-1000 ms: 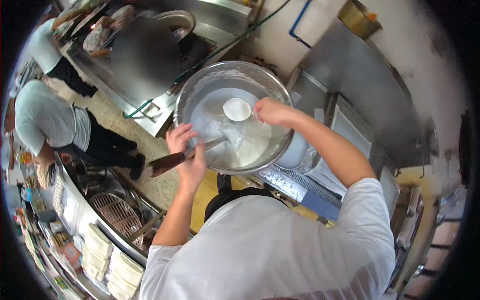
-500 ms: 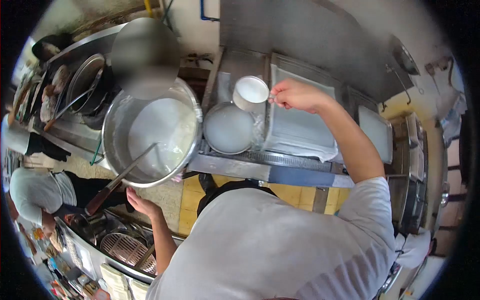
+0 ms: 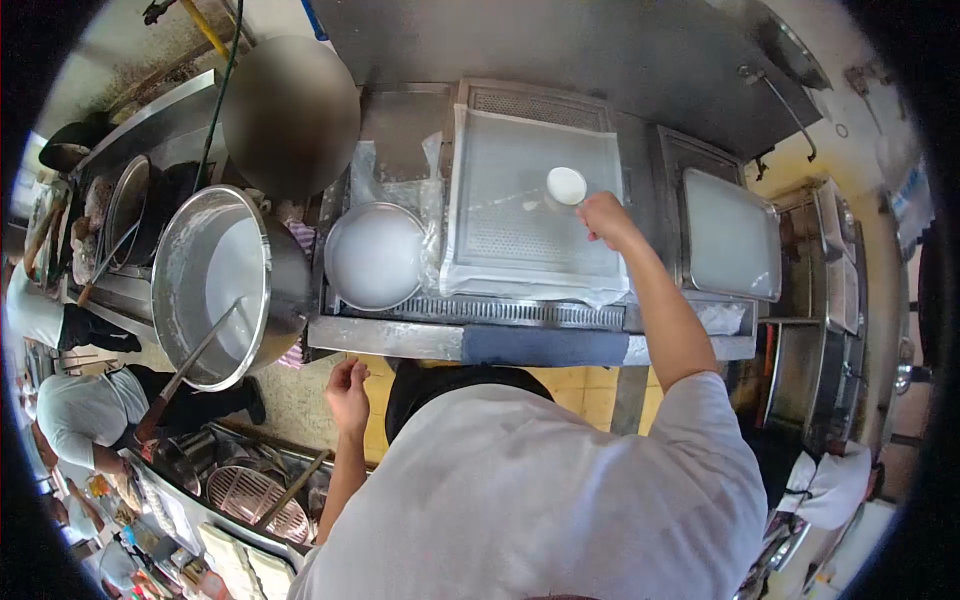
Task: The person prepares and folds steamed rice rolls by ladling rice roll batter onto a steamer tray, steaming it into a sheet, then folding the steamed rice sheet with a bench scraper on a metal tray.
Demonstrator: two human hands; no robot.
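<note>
My right hand (image 3: 606, 218) grips the handle of a small metal saucepan (image 3: 567, 186) holding white liquid. The saucepan is above a perforated metal tray (image 3: 540, 105) lined with a thin white cloth (image 3: 520, 245). Small white splashes show on the cloth left of it. My left hand (image 3: 348, 395) hangs in front of the counter edge, fingers loosely bent and holding nothing. A round metal pan (image 3: 375, 255) of white liquid rests left of the cloth-lined tray. Further left, a large metal pot (image 3: 285, 300) contains more white liquid, with a long-handled utensil (image 3: 190, 362) leaning in it.
A rectangular tray (image 3: 733, 236) filled with something pale stands at the right. The counter's front edge (image 3: 400, 338) runs before me. At the left are co-workers (image 3: 85, 410), and a perforated plastic basket (image 3: 258, 500) sits lower left. A blurred disc hides part of the back.
My right hand has carried the saucepan from above the round pan to over the cloth-lined tray. My left hand has moved away from the large pot's utensil, its fingers more bent. The view has shifted right.
</note>
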